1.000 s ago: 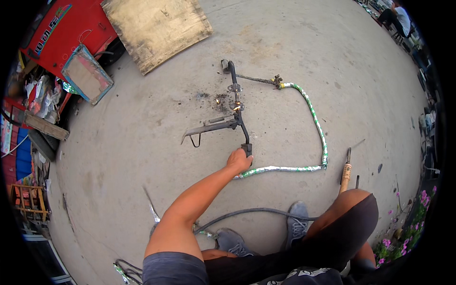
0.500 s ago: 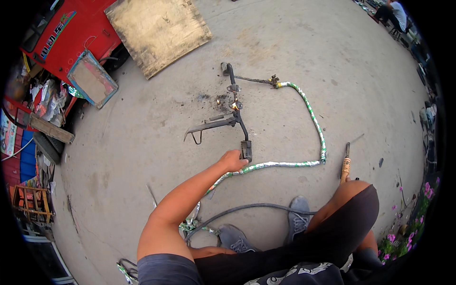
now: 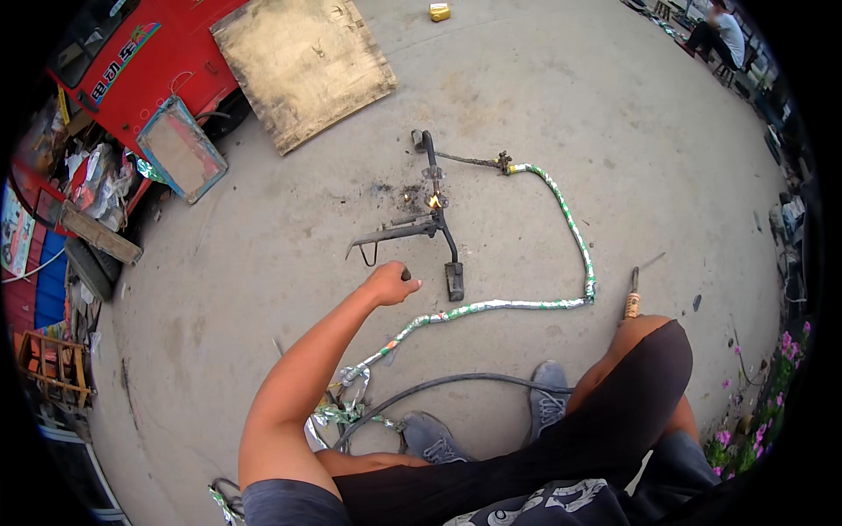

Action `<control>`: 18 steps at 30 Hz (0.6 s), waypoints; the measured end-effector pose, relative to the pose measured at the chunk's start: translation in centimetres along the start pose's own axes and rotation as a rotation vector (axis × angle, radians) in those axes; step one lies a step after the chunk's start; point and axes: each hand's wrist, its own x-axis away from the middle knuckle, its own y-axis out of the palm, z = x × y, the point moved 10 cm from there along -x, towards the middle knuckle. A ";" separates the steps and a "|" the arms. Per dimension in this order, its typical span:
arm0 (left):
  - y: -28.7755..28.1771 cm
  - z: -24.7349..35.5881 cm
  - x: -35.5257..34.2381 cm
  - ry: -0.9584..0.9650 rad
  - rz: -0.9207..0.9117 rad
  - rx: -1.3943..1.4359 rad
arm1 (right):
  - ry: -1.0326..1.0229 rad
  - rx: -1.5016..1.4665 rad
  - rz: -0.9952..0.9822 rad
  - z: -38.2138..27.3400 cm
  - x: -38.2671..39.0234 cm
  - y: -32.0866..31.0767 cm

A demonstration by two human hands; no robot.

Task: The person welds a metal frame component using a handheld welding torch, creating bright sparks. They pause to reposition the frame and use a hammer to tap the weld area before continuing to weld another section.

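Left hand (image 3: pixel 388 286), closed on perhaps a small dark piece (image 3: pixel 405 274), now draws clear of the metal frame (image 3: pixel 432 228), leaving it burning untouched on concrete (image 3: pixel 517 237); right hand is hidden, grip unknown.

Large characters (image 3: pixel 113 72) on a colourful strip (image 3: pixel 145 37) stand on the red vehicle's (image 3: pixel 189 53) side.

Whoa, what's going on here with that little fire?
The person's left grip is closed and seems to hold a small dark thing, too little to make out. It is near a dark metal frame on the ground, not touching it. A small flame burns on the frame. A silvery-green wrapped hose lies to the right, and a wooden-handled tool is by the right knee. The right grip is out of sight.
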 end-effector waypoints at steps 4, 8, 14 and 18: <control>-2.3 -0.3 1.4 -0.052 0.000 0.106 | -0.001 0.001 0.030 1.6 1.7 -1.4; -4.8 -0.9 2.1 -0.091 0.040 0.207 | 0.017 0.005 0.063 -0.9 1.3 -1.8; -7.2 -0.6 3.2 -0.084 0.086 0.251 | -0.045 -0.378 -0.122 -1.3 -1.7 -1.6; -8.4 0.1 4.0 -0.067 0.087 0.213 | -0.136 -0.504 -0.480 -9.1 -0.4 0.5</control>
